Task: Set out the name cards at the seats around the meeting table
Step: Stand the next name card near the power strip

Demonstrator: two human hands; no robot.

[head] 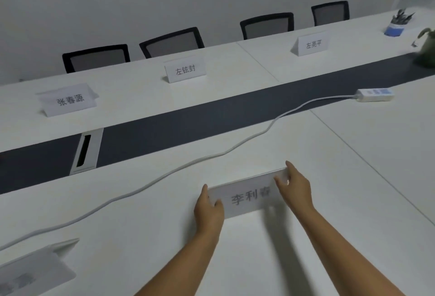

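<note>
A clear tent-shaped name card point(249, 195) with dark characters stands on the near side of the white meeting table point(353, 166). My left hand point(208, 209) grips its left end and my right hand point(295, 186) grips its right end. Another name card point(35, 269) stands at the near left corner, seen from behind and blurred. Three name cards stand along the far side: one at the left point(69, 101), one in the middle point(186, 70), one at the right point(312, 44).
A white cable point(164, 175) runs across the near side to a power strip point(374, 95). A dark strip point(211, 116) with a cable hatch point(86, 152) divides the table. Several black chairs point(171, 42) line the far side. A blue pen cup point(395, 27) and a green plant point(427, 48) stand at the right.
</note>
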